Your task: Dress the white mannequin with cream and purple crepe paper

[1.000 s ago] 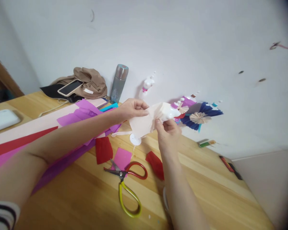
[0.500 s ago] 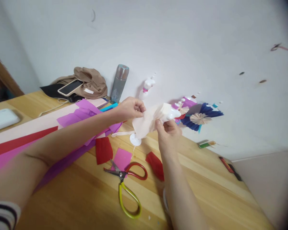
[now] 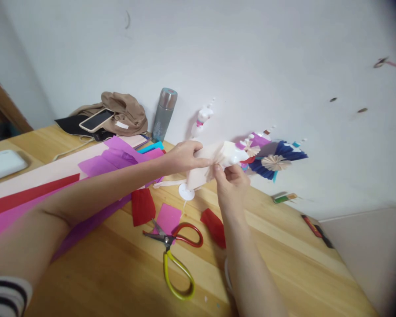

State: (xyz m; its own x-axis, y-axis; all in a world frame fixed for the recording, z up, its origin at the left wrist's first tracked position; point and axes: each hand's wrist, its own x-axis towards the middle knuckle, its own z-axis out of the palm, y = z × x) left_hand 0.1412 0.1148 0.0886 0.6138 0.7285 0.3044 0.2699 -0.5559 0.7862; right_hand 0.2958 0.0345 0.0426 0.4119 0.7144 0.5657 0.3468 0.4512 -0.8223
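Observation:
My right hand (image 3: 232, 177) grips a small white doll figure (image 3: 236, 154), lying tilted, with pale peach crepe paper (image 3: 198, 177) gathered in pleats round it. The right thumb presses the pleats; the other fingers curl partly out of sight beneath the figure. My left hand (image 3: 186, 157) is on the loose part of the paper, one finger stretched up to the pleats beside the right thumb. Some of its fingertips are hidden. Below the paper hangs a white round disc (image 3: 186, 191). Scissors with red and yellow handles (image 3: 167, 240) lie open on the table.
Red paper pieces (image 3: 143, 207) and a pink square (image 3: 168, 218) lie near the scissors. Coloured sheets (image 3: 108, 160) spread at left. Along the wall are a flask (image 3: 165, 114), a phone (image 3: 97, 120), brown cloth (image 3: 125, 112), another white figure (image 3: 203, 119) and dressed figures with blue pleats (image 3: 285, 154).
My left hand has moved right along the peach paper, from its loose edge to the pleats by the right thumb. The right hand keeps its grip, nearly still.

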